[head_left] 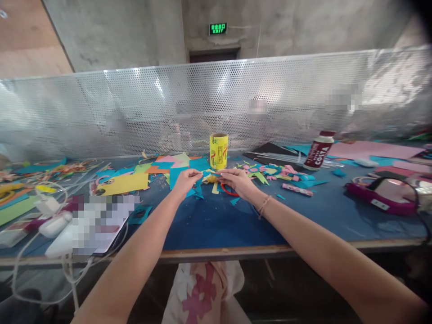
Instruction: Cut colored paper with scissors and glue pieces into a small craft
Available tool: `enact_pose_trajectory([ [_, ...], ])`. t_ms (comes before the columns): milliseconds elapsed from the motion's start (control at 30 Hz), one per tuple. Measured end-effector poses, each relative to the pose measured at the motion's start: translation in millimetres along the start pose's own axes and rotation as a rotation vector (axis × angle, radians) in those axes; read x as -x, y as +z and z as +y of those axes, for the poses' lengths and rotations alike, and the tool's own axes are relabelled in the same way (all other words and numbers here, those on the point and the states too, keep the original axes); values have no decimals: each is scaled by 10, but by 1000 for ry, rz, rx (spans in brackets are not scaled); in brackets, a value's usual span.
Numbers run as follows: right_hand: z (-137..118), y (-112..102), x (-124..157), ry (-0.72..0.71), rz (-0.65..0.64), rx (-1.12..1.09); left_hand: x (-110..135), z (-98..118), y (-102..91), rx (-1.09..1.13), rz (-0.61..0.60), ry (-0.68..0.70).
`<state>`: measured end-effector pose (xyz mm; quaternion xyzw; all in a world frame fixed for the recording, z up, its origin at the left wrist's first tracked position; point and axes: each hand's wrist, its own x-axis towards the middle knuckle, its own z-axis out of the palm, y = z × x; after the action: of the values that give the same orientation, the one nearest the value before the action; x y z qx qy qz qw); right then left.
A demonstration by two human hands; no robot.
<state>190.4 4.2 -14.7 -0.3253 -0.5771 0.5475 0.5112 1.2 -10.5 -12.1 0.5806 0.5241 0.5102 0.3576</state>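
Both my arms reach out over a blue table (216, 225). My left hand (186, 180) and my right hand (236, 180) meet near the middle, fingers pinched together on a small piece of yellow paper (212, 178) held between them. Red-handled scissors (228, 190) lie under my right hand. A yellow roll of tape (218, 151) stands upright just behind the hands. Scraps of blue, pink and yellow paper lie all around them.
A yellow sheet (125, 183) and coloured paper lie at left, with white chargers and cables (50, 216). A Costa bottle (318, 151) stands at right, a pink device (381, 198) beyond it. A perforated metal screen (216, 103) closes the table's far side.
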Motion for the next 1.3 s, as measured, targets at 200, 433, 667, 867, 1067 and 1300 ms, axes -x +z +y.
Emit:
enact_pose_trajectory([
  [200,13,-14,-33,-139,71,110,82,55,93,106,-24,-37],
  [433,71,-1,-64,-103,106,-24,155,138,154,226,-28,-93],
  [667,45,57,-27,-49,106,-89,145,121,165,232,-29,-100],
  [867,10,88,-1,-35,83,-67,152,110,183,197,-51,-94],
  [1067,12,103,-2,-48,105,-22,200,158,216,205,-69,-86],
  [1300,7,130,8,-34,112,-6,213,162,242,209,-92,-78],
])
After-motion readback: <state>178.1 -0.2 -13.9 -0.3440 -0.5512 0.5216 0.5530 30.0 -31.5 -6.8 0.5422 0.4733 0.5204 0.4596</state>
